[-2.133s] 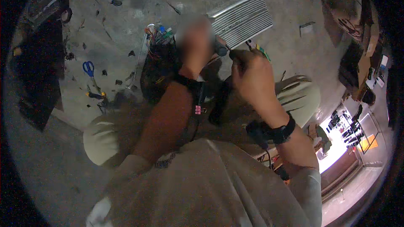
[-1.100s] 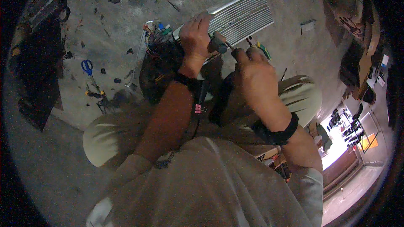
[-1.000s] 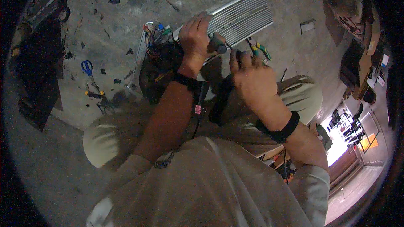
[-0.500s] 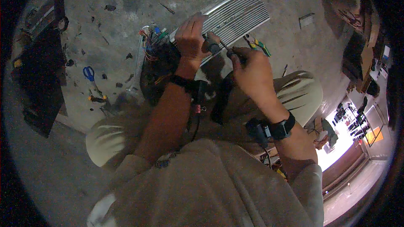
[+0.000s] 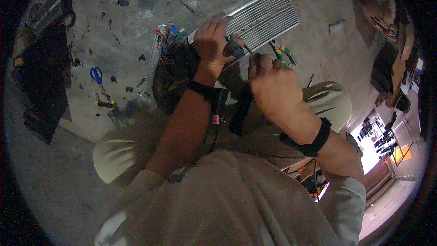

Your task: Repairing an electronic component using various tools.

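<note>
My left hand (image 5: pixel 212 41) grips the near-left end of a silvery ribbed metal panel (image 5: pixel 266 16), its fingers laid over the far edge. Beside the left thumb is a dark, rounded cylindrical piece (image 5: pixel 235 49); what it belongs to I cannot make out. My right hand (image 5: pixel 275 79) is closed around a screwdriver, whose thin dark shaft (image 5: pixel 247 48) points toward the panel's near edge. Its handle is hidden in the fist. Just beyond the right knuckles lie green-and-yellow pliers (image 5: pixel 286 54) on the floor.
Left of the panel sit a bundle of coloured wires (image 5: pixel 166 48) and a long metal wrench (image 5: pixel 150 75). Farther left lie blue-handled scissors (image 5: pixel 96 75) and a large black panel (image 5: pixel 45 82). Cardboard (image 5: pixel 397 66) stands at the right. Dark scraps dot the concrete floor.
My right hand has turned over, so its back faces up and the watch face is out of sight. The right forearm has swung outward. My left hand keeps its hold on the panel.
</note>
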Tool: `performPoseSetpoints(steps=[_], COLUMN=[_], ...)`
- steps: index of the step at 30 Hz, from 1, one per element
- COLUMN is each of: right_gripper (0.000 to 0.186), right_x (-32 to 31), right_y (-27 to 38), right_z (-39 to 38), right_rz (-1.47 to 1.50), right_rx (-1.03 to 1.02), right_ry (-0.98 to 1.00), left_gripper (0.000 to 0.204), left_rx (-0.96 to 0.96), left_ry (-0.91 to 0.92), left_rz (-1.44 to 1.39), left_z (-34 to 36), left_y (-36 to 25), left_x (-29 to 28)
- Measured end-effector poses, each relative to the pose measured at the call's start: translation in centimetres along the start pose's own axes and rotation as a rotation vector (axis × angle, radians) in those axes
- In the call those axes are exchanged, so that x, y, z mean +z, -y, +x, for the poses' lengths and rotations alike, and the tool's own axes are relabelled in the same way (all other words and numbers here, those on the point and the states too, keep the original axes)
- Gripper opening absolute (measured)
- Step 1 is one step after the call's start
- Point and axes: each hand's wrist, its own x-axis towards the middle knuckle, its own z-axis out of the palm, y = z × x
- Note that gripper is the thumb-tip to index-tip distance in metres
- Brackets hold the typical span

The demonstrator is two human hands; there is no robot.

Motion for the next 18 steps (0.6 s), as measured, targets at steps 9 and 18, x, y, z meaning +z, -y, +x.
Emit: performPoseSetpoints(steps=[9, 18], right_gripper=[0.023, 0.044], right_x=[0.4, -0.4], right_y=[-1.0, -1.1], right_z=[0.7, -1.1], right_rz=[0.823, 0.489], right_rx=[0.431, 0.212], right_ry=[-0.118, -0.102], left_gripper=[0.051, 0.048], left_rx=[-0.019, 0.025], left_ry=[0.038, -0.043], left_rz=[0.044, 0.014], left_z=[-0.8, -0.6], left_y=[0.4, 0.2], left_x=[0.1, -0.5])
